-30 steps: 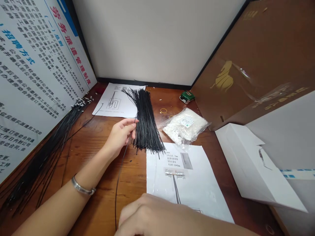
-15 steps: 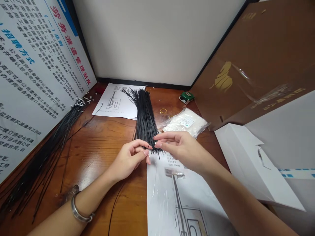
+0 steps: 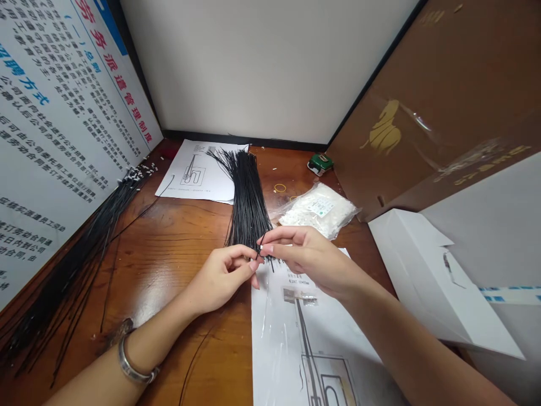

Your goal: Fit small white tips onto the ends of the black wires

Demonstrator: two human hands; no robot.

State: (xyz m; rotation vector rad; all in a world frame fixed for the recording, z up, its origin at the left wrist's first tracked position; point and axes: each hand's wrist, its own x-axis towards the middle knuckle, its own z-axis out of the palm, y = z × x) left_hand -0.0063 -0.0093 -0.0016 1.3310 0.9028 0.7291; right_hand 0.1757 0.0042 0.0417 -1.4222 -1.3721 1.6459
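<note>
From where I sit, the white piece (image 3: 262, 247) pinched in the right hand (image 3: 310, 256) is too small for me to make out its shape, while the left hand (image 3: 230, 276) hides a stretch of the thin black wire (image 3: 192, 363), which runs out of my view at seven o'clock. I lose some lower tips of the middle bundle (image 3: 249, 203) behind both hands, the near end of the drawing sheet (image 3: 274, 349) is cut off at six o'clock, and toward three o'clock the label (image 3: 323, 207) is unreadably small.
</note>
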